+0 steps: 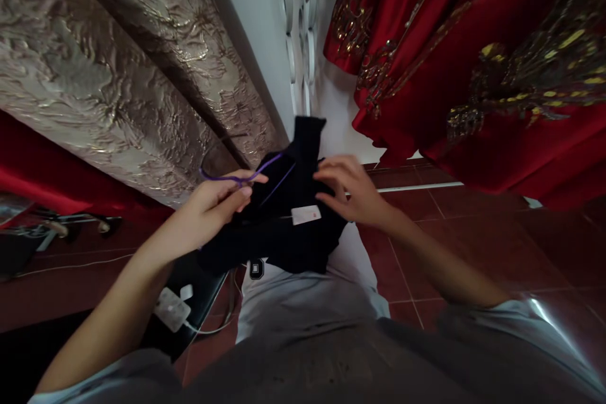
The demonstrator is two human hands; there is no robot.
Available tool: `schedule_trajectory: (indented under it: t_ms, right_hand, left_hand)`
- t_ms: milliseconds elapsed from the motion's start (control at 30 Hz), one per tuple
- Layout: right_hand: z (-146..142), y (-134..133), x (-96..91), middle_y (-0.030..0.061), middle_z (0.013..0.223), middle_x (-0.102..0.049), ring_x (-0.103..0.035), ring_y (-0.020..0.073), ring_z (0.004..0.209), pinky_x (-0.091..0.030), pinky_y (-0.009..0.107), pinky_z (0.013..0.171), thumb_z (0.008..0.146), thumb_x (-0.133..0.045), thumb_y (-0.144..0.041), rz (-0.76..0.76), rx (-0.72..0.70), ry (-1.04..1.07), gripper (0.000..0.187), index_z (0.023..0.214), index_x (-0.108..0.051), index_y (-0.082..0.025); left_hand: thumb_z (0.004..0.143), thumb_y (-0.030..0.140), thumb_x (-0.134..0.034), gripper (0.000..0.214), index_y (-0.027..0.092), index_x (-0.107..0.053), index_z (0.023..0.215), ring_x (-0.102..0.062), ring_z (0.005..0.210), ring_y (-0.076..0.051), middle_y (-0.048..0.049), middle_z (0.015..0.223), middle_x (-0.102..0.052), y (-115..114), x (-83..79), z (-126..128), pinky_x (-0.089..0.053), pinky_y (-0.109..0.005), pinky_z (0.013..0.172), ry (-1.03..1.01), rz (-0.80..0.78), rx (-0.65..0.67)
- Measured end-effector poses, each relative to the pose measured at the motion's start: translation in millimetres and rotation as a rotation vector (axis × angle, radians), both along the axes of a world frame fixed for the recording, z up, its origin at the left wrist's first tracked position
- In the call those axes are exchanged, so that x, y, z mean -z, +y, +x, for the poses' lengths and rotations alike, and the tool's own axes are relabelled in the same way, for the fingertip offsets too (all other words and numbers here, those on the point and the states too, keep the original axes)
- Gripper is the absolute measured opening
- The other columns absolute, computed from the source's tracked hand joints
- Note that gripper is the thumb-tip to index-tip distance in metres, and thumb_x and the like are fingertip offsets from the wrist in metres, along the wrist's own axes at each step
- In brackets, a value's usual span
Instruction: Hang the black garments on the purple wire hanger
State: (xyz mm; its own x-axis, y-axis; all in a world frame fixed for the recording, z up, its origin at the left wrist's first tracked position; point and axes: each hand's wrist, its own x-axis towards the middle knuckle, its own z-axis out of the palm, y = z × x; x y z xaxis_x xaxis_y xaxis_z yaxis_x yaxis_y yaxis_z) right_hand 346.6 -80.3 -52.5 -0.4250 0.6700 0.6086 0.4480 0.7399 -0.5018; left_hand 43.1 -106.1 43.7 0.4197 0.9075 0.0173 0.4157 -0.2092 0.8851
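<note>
My left hand (220, 197) is closed, its thumb and fingers pinching a thin purple wire hanger (267, 164). Part of the hanger runs into a black garment (284, 246) that lies over my lap. A white tag (306, 214) with small red print rests on the dark cloth. At the garment's right side is my right hand (350, 192), its fingers curved and thumb apart, with the fingertips at the cloth's edge. Folds and dim light hide the garment's exact kind.
Beige embossed fabric (118, 76) hangs at the left, and red embroidered cloth (426, 63) at the right. A white power strip (172, 309) with a cable sits on a black surface at lower left. Reddish tiles (454, 240) cover the floor.
</note>
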Motion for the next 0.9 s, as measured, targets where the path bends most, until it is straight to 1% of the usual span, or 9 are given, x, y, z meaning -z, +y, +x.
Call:
schedule_trajectory:
  t_ms: [100,200,300,433,500,567,633,767,900]
  right_hand:
    - [17.1,22.9,-4.7,0.0153,0.147,-0.052,-0.044,0.0370,0.140,-0.040,0.056,0.114,0.082,-0.078,-0.056,-0.064,0.143,0.046,0.065,0.135,-0.061,-0.022]
    - [25.1,37.1,-5.2,0.0114,0.111,-0.071,-0.066,0.0287,0.106,-0.055,0.043,0.088,0.088,-0.067,-0.063,-0.520,-0.081,0.074,0.048,0.104,-0.074,-0.019]
    - [25.3,53.0,-11.8,0.0050,0.083,-0.071,-0.066,0.0183,0.074,-0.054,0.031,0.066,0.084,-0.071,-0.065,-0.810,-0.099,0.391,0.047,0.088,-0.073,-0.018]
    - [27.5,89.5,-42.7,0.0051,0.087,-0.073,-0.070,0.0178,0.085,-0.056,0.031,0.074,0.082,-0.077,-0.061,-0.618,0.132,0.841,0.043,0.089,-0.072,-0.019]
    - [34.2,104.0,-58.2,0.0078,0.096,-0.074,-0.071,0.0181,0.098,-0.055,0.032,0.081,0.091,-0.071,-0.051,-0.516,0.216,0.910,0.034,0.090,-0.071,-0.018]
    - [43.9,107.4,-64.5,0.0106,0.103,-0.075,-0.069,0.0179,0.107,-0.054,0.033,0.086,0.096,-0.066,-0.041,-0.447,0.269,0.956,0.026,0.093,-0.070,-0.016]
    - [54.6,99.0,-59.6,0.0131,0.106,-0.075,-0.068,0.0196,0.111,-0.054,0.034,0.088,0.094,-0.067,-0.041,-0.410,0.283,0.991,0.027,0.093,-0.070,-0.015]
    - [72.5,67.9,-32.8,0.0149,0.104,-0.075,-0.069,0.0259,0.109,-0.057,0.037,0.086,0.078,-0.081,-0.056,-0.389,0.303,1.065,0.044,0.090,-0.070,-0.015]
    - [77.2,52.7,-16.4,0.0136,0.097,-0.075,-0.070,0.0270,0.110,-0.059,0.038,0.088,0.077,-0.082,-0.057,-0.388,0.307,1.143,0.045,0.089,-0.070,-0.016]
  left_hand:
    - [0.095,0.044,-0.069,0.025,0.022,-0.080,0.098,-0.070,0.085,-0.022,-0.0098,0.100,-0.075,3.4,-7.0,-26.9,-0.059,-0.032,0.073,0.133,0.144,0.002]
    - [0.090,0.044,-0.075,0.026,0.019,-0.078,0.082,-0.067,0.073,-0.019,-0.0075,0.081,-0.073,23.9,-6.7,-38.2,-0.057,-0.033,0.069,0.071,0.279,-0.073]
    - [0.087,0.042,-0.081,0.029,0.016,-0.075,0.098,-0.066,0.074,-0.015,-0.0062,0.086,-0.074,52.9,-0.9,-33.8,-0.057,-0.032,0.072,-0.090,0.477,-0.207]
    - [0.097,0.037,-0.070,0.037,0.015,-0.065,0.126,-0.067,0.102,-0.018,-0.0083,0.112,-0.070,70.1,8.2,-13.1,-0.054,-0.034,0.092,-0.183,0.893,-0.369]
    - [0.102,0.033,-0.062,0.027,0.016,-0.066,0.122,-0.065,0.097,-0.017,-0.0066,0.106,-0.068,65.7,17.0,-4.5,-0.052,-0.033,0.088,-0.153,1.134,-0.427]
    - [0.103,0.029,-0.057,0.019,0.017,-0.068,0.113,-0.063,0.086,-0.015,-0.0043,0.095,-0.067,58.4,31.9,-1.1,-0.050,-0.030,0.081,-0.082,1.251,-0.437]
    - [0.104,0.026,-0.054,0.018,0.017,-0.069,0.105,-0.062,0.079,-0.015,-0.0031,0.087,-0.066,52.9,53.2,-2.3,-0.049,-0.029,0.076,0.004,1.168,-0.424]
    - [0.102,0.024,-0.053,0.019,0.018,-0.070,0.105,-0.068,0.086,-0.017,-0.0055,0.096,-0.071,54.2,105.7,-7.1,-0.052,-0.029,0.079,0.161,0.716,-0.320]
    - [0.090,0.031,-0.072,0.018,0.016,-0.071,0.099,-0.070,0.088,-0.022,-0.0080,0.096,-0.073,63.2,145.6,7.4,-0.056,-0.033,0.080,0.166,0.462,-0.288]
